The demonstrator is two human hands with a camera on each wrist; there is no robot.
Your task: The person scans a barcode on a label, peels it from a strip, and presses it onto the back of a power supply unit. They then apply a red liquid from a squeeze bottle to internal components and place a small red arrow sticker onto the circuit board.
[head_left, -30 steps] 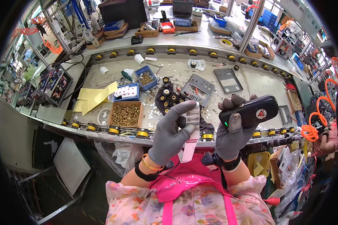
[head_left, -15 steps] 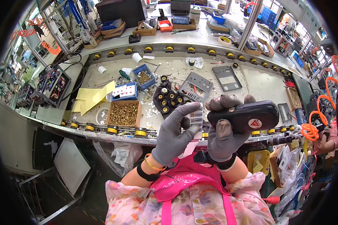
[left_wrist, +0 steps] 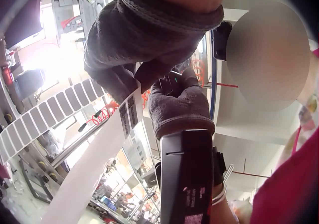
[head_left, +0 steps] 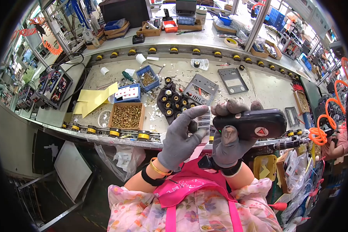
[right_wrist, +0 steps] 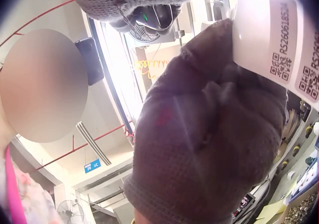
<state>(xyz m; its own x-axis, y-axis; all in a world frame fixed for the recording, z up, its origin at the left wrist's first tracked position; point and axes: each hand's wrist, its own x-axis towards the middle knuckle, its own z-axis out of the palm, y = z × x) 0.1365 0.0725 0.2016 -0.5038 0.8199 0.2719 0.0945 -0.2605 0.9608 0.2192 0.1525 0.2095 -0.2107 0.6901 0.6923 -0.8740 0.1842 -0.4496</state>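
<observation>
Label strip (head_left: 203, 125): pinching it in left hand (head_left: 178, 141), gripping scanner (head_left: 248, 120) just beside in right hand (head_left: 232, 146), apparently scanning, next probably needing steady aim.

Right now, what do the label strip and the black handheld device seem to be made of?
The label strip looks like smooth paper, perhaps coated, since it curves and carries crisp print. The black handheld device is likely hard plastic with a semi-gloss finish, judging by highlights on its rounded shell.

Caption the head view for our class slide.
Left grip pinches a label strip; right grip holds a black handheld device.
</observation>
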